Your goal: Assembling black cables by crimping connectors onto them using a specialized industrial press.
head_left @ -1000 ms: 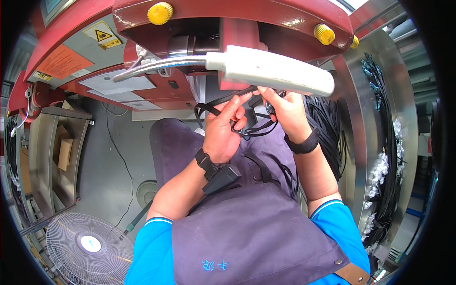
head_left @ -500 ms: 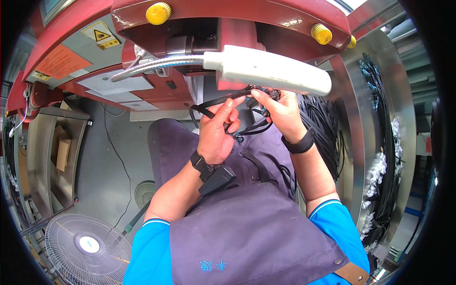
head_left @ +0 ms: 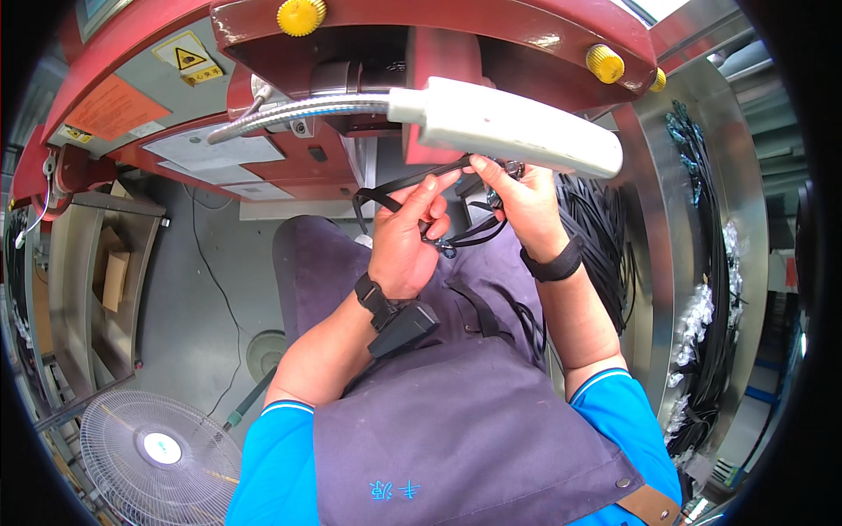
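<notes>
A thin black strap point(head_left: 406, 181) is stretched between my two hands, below the white lamp head point(head_left: 526, 130). My left hand point(head_left: 410, 237) is closed on the strap's near loop, index finger pointing along it and thumb raised. My right hand point(head_left: 532, 206) pinches the far end of the strap between thumb and fingers, next to a dark, shiny bunched part that I cannot make out. A second stretch of strap hangs under the hands, with a small shiny bit near the left palm. The lamp hides part of the right fingertips' surroundings, where a blurred reddish wheel point(head_left: 430, 145) of the machine shows.
The red machine point(head_left: 491, 31) with yellow knobs point(head_left: 301, 16) spans the top, a flexible metal lamp arm point(head_left: 307, 114) in front. Bundled black straps point(head_left: 592, 228) hang at right beside a metal trough point(head_left: 653, 263) holding more. A floor fan point(head_left: 162, 447) stands lower left, near a metal shelf point(head_left: 79, 289).
The machine and lamp sit slightly further right in the picture. Both hands have shifted a little up and right, still holding the strap; the lower strap loop has swung slightly.
</notes>
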Motion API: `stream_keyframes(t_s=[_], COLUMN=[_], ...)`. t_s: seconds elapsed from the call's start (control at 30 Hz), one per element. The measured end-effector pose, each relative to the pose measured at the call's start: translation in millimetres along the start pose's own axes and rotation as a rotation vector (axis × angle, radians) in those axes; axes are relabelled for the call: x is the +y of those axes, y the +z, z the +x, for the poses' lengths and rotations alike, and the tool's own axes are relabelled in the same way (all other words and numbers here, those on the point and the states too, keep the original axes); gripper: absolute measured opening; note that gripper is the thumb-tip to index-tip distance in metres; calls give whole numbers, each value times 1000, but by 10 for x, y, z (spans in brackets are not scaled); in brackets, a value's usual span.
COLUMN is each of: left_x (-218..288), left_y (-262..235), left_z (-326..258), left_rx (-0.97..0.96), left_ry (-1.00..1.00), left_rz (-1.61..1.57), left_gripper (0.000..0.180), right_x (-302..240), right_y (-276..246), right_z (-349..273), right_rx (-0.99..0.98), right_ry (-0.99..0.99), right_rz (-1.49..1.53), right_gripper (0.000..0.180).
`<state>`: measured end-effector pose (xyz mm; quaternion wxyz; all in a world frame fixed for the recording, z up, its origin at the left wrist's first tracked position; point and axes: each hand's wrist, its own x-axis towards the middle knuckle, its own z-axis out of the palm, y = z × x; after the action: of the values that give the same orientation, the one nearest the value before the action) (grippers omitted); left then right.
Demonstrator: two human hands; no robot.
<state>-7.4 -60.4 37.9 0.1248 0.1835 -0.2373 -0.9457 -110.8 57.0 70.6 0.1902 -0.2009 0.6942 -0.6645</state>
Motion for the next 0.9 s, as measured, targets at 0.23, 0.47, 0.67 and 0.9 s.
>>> stream_keyframes(t_s=[0.23, 0.47, 0.67, 0.9], left_x=[-24, -2, -2, -15], left_y=[-39, -40, -90, 14], left_z=[-15, -28, 2, 15], left_rx=[-25, 29, 17, 25], left_ry=[-23, -1, -10, -2], left_rz=[12, -10, -2, -17], left_gripper=[29, 27, 27, 24], right_x=[-31, -70, -73, -76], right_y=[37, 36, 89, -16], right_z=[-60, -34, -1, 5], right_rx=[55, -28, -22, -38], right_ry=[-35, 53, -24, 38], right_rz=[32, -9, 22, 38], right_gripper=[15, 14, 13, 12])
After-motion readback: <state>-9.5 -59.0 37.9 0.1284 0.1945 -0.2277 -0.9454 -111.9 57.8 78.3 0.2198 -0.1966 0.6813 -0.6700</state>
